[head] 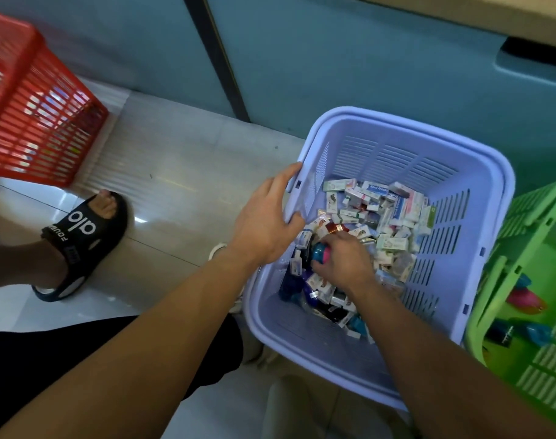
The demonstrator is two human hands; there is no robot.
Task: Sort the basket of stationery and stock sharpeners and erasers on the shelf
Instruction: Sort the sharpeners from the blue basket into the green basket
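A lavender plastic basket stands on the floor, tilted toward me. Inside lies a heap of small boxed erasers mixed with dark and blue sharpeners. My left hand holds the basket's left rim, thumb inside and fingers spread over the edge. Down in the heap, my right hand has its fingers closed around a teal and pink sharpener.
A green basket at the right holds pink, teal and black sharpeners. At the upper left a red basket rests on the floor. My sandalled left foot stands on the tiles. Blue-grey cabinet panels rise behind the baskets.
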